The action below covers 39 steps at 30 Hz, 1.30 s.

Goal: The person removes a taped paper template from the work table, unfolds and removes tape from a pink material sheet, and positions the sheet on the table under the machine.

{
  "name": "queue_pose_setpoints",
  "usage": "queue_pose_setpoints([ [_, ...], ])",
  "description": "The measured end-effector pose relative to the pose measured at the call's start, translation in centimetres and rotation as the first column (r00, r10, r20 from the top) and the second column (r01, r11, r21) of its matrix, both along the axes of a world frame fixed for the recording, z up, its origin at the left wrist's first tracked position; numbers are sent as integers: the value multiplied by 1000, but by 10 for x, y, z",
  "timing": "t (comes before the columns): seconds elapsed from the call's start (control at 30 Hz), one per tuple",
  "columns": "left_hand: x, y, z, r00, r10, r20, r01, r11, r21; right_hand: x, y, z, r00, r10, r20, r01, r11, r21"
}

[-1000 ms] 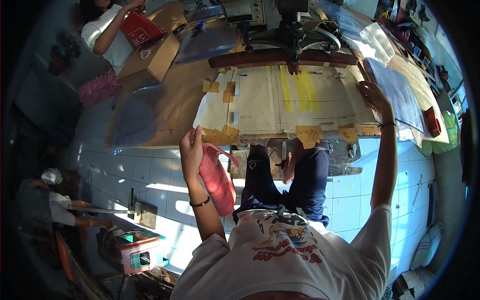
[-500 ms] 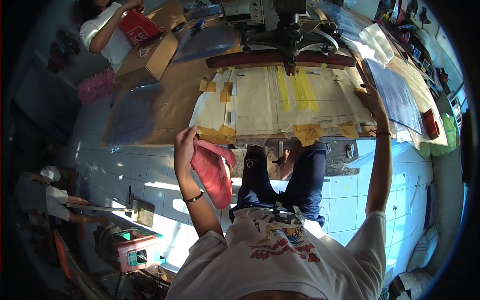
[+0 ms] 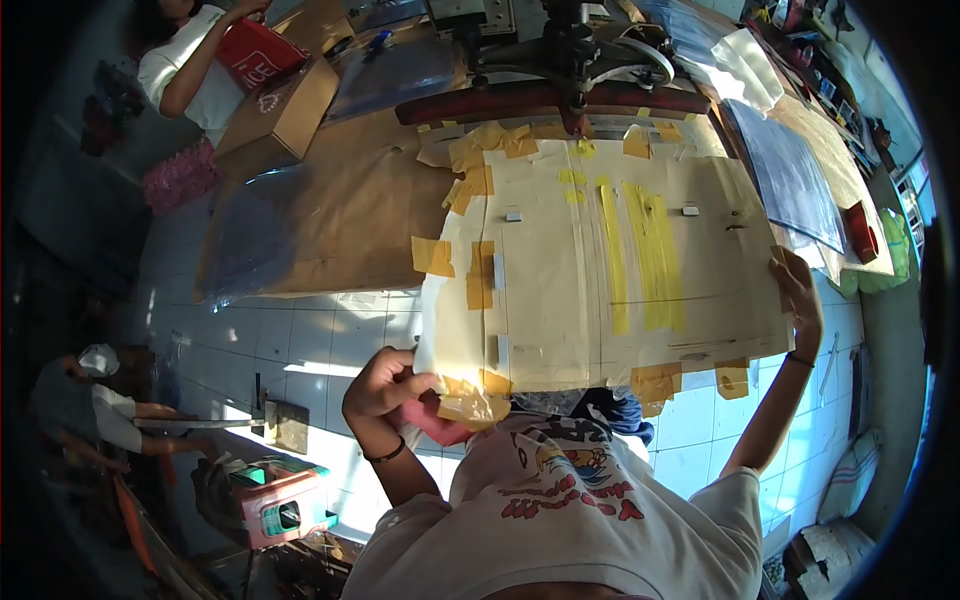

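Board (image 3: 545, 290) now partly off the worktable (image 3: 370, 195)

Sunlit wht tile flr (image 3: 345, 330), pink/grn stool (image 3: 303, 488) lower L, grey wall (image 3: 888, 340) R

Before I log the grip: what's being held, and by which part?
A taped beige panel: left hand at its near left corner, right hand on its right edge. Whether the pink item is gripped too is unclear.

Fisheye view: edges bowed, corners black; left side dim; hard sunlight streaks on floor tiles (image 3: 335, 345), left of centre; pale sheen on plastic sheet (image 3: 790, 180), upper right
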State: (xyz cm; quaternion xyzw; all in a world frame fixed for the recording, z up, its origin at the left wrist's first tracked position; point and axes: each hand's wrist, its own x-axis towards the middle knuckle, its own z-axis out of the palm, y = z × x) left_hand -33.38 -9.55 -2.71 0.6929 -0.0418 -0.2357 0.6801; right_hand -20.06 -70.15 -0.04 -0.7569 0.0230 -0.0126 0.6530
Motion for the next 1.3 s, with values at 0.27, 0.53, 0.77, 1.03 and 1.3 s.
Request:
queue_pose_setpoints([
  [0.27,42,-82,-6,904,-380,197,360,924,130,-85,-29,62,834,-520,184,514,854,85],
  [0.53,50,-94,-6,900,-355,254,344,935,88,-105,-217,38,366,-730,576,822,544,167],
  [0.77,47,-82,-8,924,-297,242,253,947,196,-12,-210,-35,453,-835,313,667,550,503],
  [1.03,39,-69,-10,953,-156,259,120,981,151,31,-195,-77,718,-630,295,526,769,364],
  [1.3,50,-72,31,868,286,406,-266,958,-105,-28,41,48,893,-257,370,440,675,-593],
])
